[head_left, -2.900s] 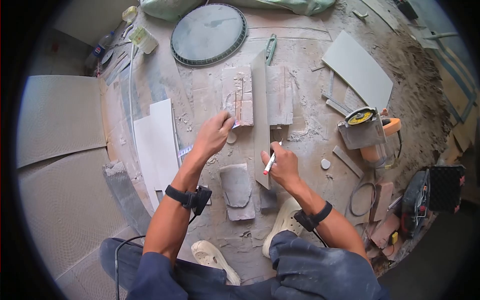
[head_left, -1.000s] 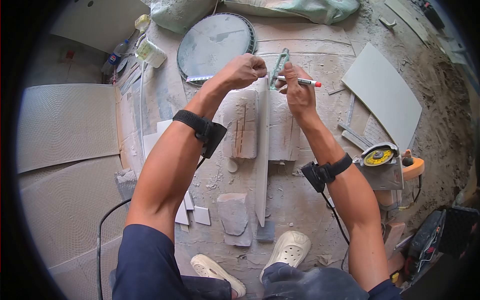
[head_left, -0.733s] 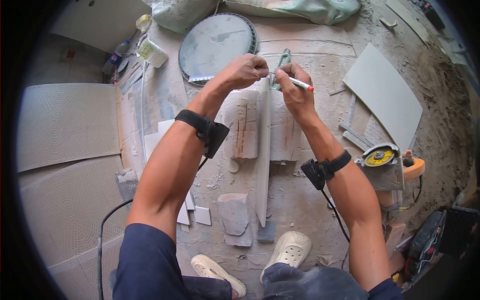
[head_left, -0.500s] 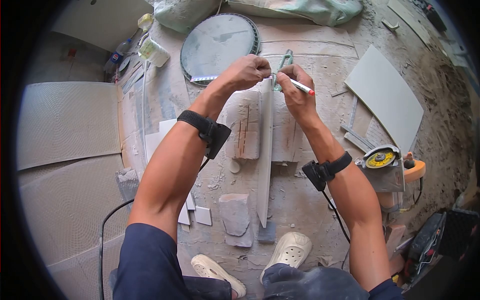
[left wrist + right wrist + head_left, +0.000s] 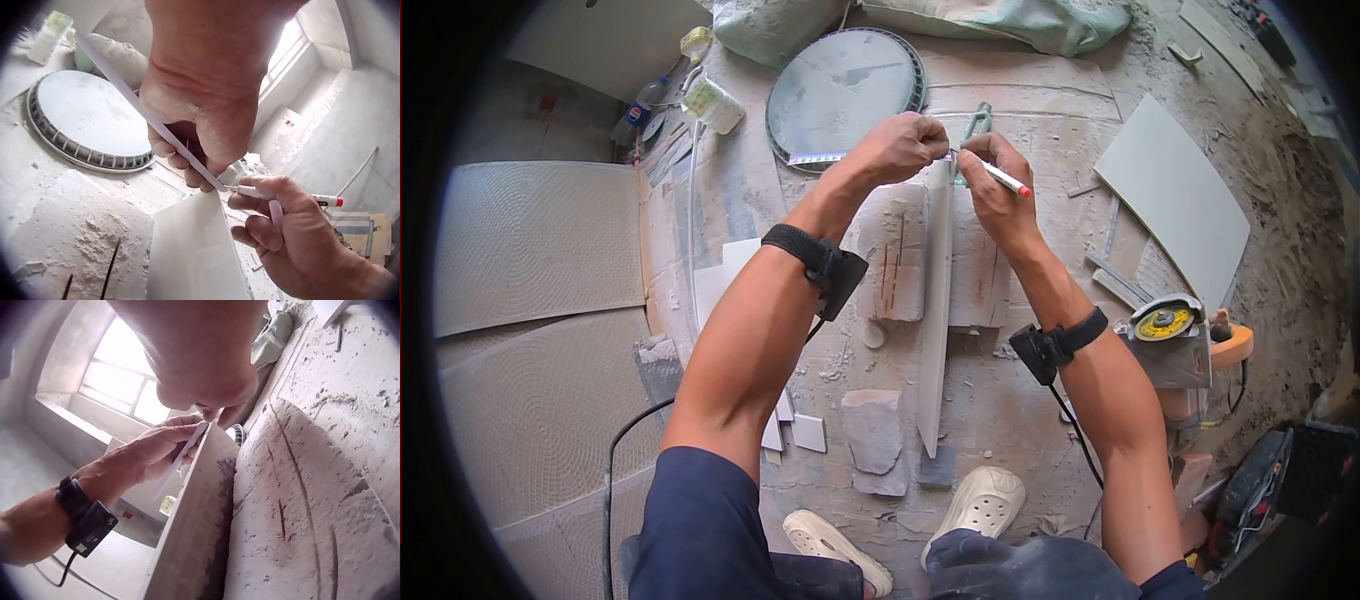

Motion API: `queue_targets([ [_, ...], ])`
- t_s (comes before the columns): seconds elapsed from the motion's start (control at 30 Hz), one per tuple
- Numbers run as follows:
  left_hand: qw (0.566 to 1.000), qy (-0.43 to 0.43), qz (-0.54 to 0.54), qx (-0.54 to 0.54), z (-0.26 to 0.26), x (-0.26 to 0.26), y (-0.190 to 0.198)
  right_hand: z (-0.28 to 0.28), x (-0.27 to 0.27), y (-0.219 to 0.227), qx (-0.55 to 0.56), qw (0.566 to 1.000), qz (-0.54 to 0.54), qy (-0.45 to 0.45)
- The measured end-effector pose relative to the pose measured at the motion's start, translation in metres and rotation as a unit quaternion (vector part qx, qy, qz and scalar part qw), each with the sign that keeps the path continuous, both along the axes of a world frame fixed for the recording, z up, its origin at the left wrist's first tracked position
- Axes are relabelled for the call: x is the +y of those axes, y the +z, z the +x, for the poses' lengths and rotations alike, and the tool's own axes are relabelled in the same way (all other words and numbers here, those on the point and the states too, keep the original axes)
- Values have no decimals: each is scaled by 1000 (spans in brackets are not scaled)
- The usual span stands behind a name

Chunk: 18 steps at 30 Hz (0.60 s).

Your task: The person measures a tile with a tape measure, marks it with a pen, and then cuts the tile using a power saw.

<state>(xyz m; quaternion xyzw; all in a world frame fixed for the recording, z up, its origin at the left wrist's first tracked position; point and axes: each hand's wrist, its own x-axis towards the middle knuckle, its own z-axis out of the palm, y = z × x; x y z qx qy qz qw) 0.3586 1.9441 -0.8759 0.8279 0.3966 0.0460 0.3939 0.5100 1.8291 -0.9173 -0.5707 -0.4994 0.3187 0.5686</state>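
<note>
A light tile [image 5: 938, 330] stands on edge between two dusty, pale blocks [image 5: 897, 255]. At its far end my left hand [image 5: 897, 148] pinches a thin white ruler [image 5: 815, 159], which slants across the fingers in the left wrist view and ends at the tile's corner [image 5: 200, 215]. My right hand [image 5: 1000, 185] grips a white marker [image 5: 325, 200] with a red end. The marker's tip meets the ruler's end right at the tile's top edge. In the right wrist view, my right hand hides the marker, and the tile's rough side [image 5: 190, 534] faces the camera.
A round grey lid [image 5: 845, 95] lies beyond the left hand, and green pliers-like tool [image 5: 978, 120] behind the tile. An angle grinder [image 5: 1165, 320] with a yellow disc sits right, near a white tile sheet [image 5: 1175, 200]. A broken slab [image 5: 873, 440] lies before the shoes.
Both hands have moved from the tile's near part to its far end with ruler and marker. The right hand has since turned the marker's tip down to the ruler's end.
</note>
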Motion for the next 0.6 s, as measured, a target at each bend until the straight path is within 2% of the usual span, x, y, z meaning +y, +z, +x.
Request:
queue_targets([
  [0.6, 1000, 5, 27, 4, -1, -7, -1, -3, -5, 3, -87, 996, 3, -6],
])
